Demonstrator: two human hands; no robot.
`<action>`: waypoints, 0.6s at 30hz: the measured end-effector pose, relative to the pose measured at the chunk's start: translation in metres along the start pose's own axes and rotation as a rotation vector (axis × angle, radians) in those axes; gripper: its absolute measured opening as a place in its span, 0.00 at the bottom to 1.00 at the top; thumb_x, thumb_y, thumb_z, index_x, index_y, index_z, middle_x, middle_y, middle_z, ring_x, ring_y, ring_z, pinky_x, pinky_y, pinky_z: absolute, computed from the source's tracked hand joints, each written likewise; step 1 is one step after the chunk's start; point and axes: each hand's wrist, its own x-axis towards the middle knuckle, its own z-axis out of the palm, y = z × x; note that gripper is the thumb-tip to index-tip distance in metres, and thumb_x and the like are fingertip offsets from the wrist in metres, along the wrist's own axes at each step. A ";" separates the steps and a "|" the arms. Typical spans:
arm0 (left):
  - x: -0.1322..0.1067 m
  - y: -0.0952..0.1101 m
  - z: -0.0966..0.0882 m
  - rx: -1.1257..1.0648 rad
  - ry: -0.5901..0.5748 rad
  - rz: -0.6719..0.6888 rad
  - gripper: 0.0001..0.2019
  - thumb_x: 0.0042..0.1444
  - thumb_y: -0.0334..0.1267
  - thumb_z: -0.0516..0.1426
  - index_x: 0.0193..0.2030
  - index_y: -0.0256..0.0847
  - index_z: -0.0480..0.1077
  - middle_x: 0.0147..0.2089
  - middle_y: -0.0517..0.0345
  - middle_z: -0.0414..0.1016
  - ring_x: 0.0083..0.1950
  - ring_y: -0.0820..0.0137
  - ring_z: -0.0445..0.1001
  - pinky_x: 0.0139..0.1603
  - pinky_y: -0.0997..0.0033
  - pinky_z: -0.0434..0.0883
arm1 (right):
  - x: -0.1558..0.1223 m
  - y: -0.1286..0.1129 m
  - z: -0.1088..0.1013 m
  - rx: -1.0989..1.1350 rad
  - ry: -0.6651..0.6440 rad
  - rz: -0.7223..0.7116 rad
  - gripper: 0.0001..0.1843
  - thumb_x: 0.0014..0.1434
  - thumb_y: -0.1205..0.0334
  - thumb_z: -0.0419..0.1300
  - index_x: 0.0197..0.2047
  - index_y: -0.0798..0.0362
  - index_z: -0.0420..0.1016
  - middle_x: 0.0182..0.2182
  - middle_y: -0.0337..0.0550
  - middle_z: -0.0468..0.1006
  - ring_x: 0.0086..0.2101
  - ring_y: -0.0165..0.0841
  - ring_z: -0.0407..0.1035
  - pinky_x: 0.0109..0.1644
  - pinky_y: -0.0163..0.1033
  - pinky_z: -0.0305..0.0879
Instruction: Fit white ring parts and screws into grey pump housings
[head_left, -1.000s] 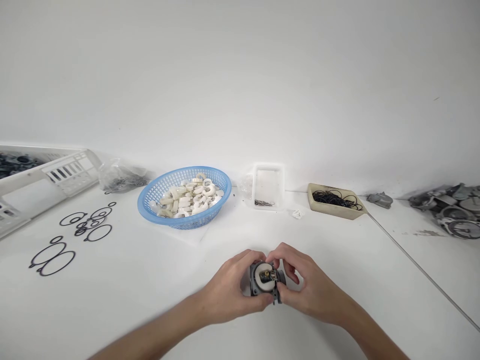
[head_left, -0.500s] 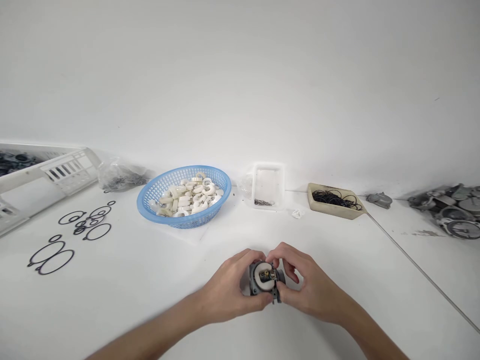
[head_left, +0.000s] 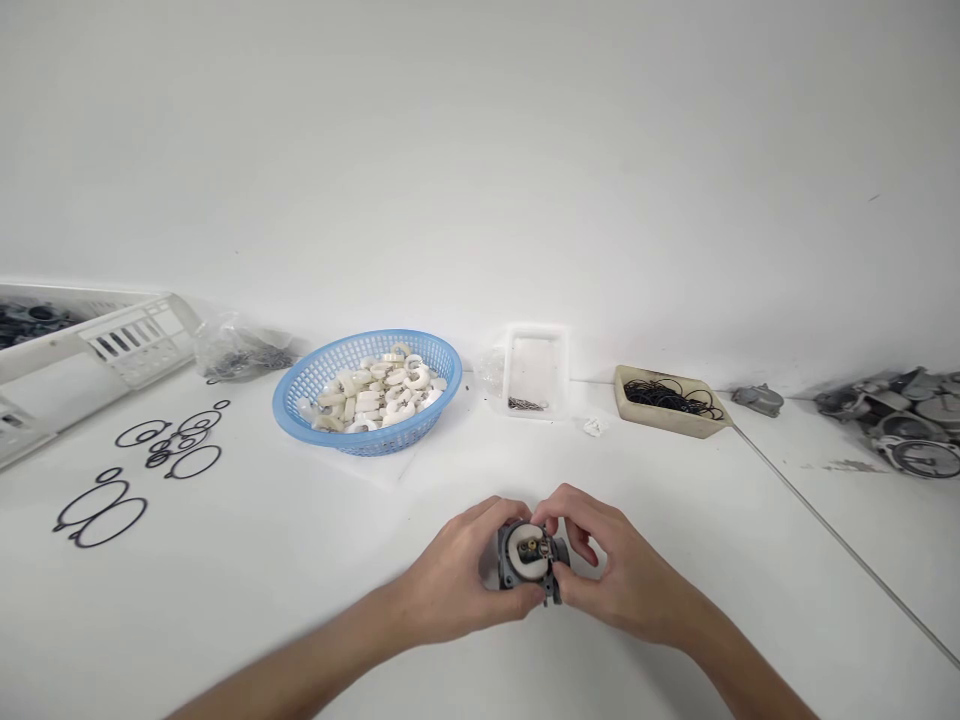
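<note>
Nothing much has moved since the earlier frames: both hands stay closed around the small grey metal carburetor body [head_left: 529, 560], held just above the white table [head_left: 300, 580]. Left hand [head_left: 457, 580] cups its side, while the right hand [head_left: 615, 575] pinches near the round white part on its top face. Being cast metal, it looks rigid and fairly heavy for its size, best gripped by its flat sides rather than the small fittings. Beyond the carburetor body sits a blue basket [head_left: 300, 400] of white rings, a clear tray [head_left: 534, 340] and a beige tray [head_left: 679, 420] of black o-rings; loose o-rings [head_left: 172, 445] lie far left.
</note>
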 end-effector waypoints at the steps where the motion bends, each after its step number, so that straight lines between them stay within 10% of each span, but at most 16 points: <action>1: 0.000 0.000 0.000 0.000 -0.001 -0.002 0.20 0.51 0.34 0.68 0.51 0.47 0.72 0.48 0.61 0.76 0.46 0.63 0.74 0.44 0.68 0.71 | 0.000 0.000 0.000 0.000 -0.001 0.001 0.27 0.56 0.77 0.58 0.54 0.40 0.73 0.40 0.34 0.69 0.33 0.32 0.58 0.36 0.36 0.60; 18: 0.000 -0.001 0.000 -0.011 0.005 0.017 0.21 0.50 0.33 0.68 0.52 0.47 0.73 0.48 0.61 0.75 0.48 0.63 0.75 0.45 0.68 0.71 | 0.000 0.000 -0.001 0.026 -0.004 -0.005 0.25 0.57 0.76 0.58 0.53 0.41 0.74 0.40 0.35 0.69 0.32 0.31 0.57 0.36 0.37 0.59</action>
